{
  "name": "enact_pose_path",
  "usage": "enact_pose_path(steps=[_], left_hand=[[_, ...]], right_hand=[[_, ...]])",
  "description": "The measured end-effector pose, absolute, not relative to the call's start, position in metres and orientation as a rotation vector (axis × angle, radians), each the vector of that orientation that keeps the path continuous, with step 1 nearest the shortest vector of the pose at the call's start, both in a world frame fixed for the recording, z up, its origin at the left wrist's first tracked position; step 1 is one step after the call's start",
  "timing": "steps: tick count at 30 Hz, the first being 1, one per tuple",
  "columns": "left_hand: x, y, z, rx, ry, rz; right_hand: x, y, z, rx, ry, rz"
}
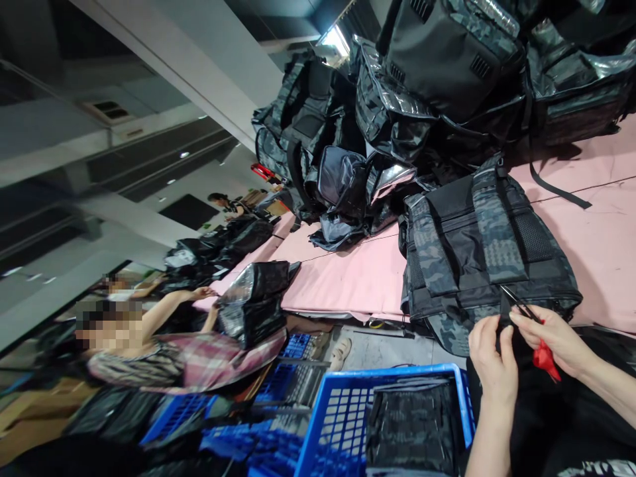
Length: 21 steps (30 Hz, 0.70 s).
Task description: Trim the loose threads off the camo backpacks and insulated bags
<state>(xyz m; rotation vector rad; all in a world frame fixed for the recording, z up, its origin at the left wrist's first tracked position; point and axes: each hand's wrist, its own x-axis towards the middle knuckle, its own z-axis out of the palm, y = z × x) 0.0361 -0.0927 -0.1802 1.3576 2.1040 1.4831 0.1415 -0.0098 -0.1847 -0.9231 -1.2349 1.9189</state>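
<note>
A dark camouflage backpack lies on the pink table, its shoulder straps facing up. My right hand is closed around a pair of scissors with red handles. Their narrow blades point up and left, over the backpack's near edge. My left hand is just left of the scissors, thumb and fingers pinched at what looks like a black strap end of the backpack; the exact piece is hard to make out.
Several dark bags are piled at the back of the pink table. A blue crate holding a folded dark bag stands below the table edge. To the left, a co-worker handles a black bag.
</note>
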Motion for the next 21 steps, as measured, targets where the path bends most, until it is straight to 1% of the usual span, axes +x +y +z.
enact_pose_path(steps=[2, 7, 10, 12, 15, 19, 21], left_hand=[[0.033, -0.092, -0.181, 1.32, 2.121, 1.488], [0.031, -0.091, -0.181, 1.333, 2.154, 1.478], [0.032, -0.092, -0.183, 1.4, 2.186, 1.471], [0.032, -0.092, -0.181, 1.471, 2.219, 1.466], [0.03, -0.086, -0.174, 1.628, 2.275, 1.416], [0.024, -0.057, -0.167, 1.945, 2.472, 1.136], [0.021, -0.038, -0.167, 2.053, 2.519, 1.073]], right_hand=[[0.15, -0.01, -0.185, -0.947, -1.339, 1.796], [0.171, -0.012, -0.195, -1.07, -1.783, 1.187], [0.174, -0.011, -0.2, -1.047, -1.934, 0.983], [0.173, -0.009, -0.2, -0.995, -1.941, 0.979], [0.174, -0.007, -0.198, -0.955, -1.833, 1.083], [0.189, -0.011, -0.198, -1.025, -1.613, 1.204], [0.202, -0.013, -0.2, -1.112, -1.538, 1.158]])
